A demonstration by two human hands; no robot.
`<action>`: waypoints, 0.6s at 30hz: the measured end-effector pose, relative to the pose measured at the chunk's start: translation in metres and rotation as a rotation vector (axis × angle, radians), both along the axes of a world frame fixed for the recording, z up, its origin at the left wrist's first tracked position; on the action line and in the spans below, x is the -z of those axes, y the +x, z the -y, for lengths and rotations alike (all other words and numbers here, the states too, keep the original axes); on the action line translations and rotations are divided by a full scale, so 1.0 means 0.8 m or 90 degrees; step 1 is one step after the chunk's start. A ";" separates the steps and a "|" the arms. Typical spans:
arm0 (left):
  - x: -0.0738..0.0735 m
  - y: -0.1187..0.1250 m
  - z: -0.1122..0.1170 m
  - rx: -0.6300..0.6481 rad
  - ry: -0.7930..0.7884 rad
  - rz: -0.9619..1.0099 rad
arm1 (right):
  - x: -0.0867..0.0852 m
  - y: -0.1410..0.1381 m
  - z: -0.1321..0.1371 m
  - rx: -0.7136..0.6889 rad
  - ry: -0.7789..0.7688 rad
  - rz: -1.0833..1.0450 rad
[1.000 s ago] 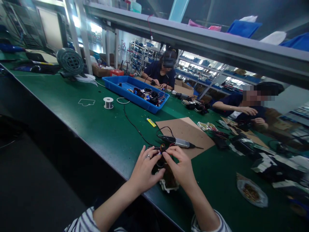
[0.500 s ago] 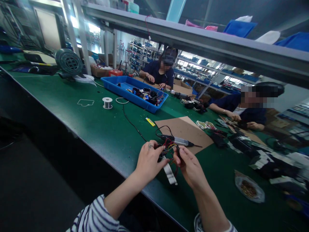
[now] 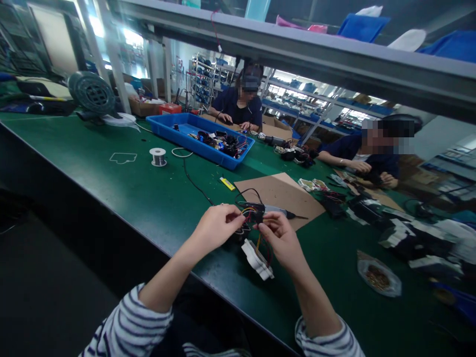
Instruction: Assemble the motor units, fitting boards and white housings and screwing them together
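My left hand (image 3: pixel 217 225) is closed, thumb and fingertips pinching thin coloured wires (image 3: pixel 248 213). Across from it, my right hand (image 3: pixel 281 239) grips a small black part (image 3: pixel 257 216) between thumb and fingers; the wires run to this part. Below the hands a white plastic housing (image 3: pixel 256 260) lies tilted near the table's front edge, with red and yellow wires rising from it. Dark parts under my left fingers are too hidden to name. Just behind the hands lies a corded grey and black tool (image 3: pixel 277 211) with a thin tip, partly on a brown cardboard sheet (image 3: pixel 286 191).
A blue tray (image 3: pixel 186 133) of wired parts stands behind, near a solder spool (image 3: pixel 158 157) and a yellow packet (image 3: pixel 226 184). At right are a bag of brass-coloured pieces (image 3: pixel 379 277) and black-and-white parts (image 3: pixel 405 238). Two people work across the green table (image 3: pixel 156 198); a shelf hangs overhead.
My hands have drawn closer together and up a little, the black part now between them. The white housing has turned and shows more of itself. The whole view has shifted slightly.
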State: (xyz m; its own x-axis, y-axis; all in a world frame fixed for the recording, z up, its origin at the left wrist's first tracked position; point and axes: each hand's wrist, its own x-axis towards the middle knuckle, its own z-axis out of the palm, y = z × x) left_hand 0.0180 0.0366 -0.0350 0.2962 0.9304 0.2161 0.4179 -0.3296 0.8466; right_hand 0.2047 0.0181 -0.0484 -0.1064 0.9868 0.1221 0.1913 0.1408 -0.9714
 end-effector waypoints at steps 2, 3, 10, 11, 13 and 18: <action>-0.003 -0.006 -0.003 0.043 -0.037 0.037 | 0.000 -0.015 -0.002 -0.008 0.060 0.076; -0.003 -0.007 -0.004 0.050 -0.044 0.053 | 0.000 -0.022 -0.003 -0.015 0.077 0.111; -0.004 -0.007 -0.005 0.063 -0.061 0.091 | 0.005 -0.055 0.005 -0.039 0.050 0.105; -0.005 -0.007 -0.003 0.069 -0.050 0.077 | 0.008 -0.058 0.005 -0.011 0.055 0.099; -0.007 -0.007 0.001 0.062 0.001 0.029 | 0.015 -0.063 0.002 0.025 0.033 0.023; 0.012 -0.016 0.013 -0.117 0.166 -0.083 | 0.027 -0.065 -0.006 0.056 -0.071 -0.130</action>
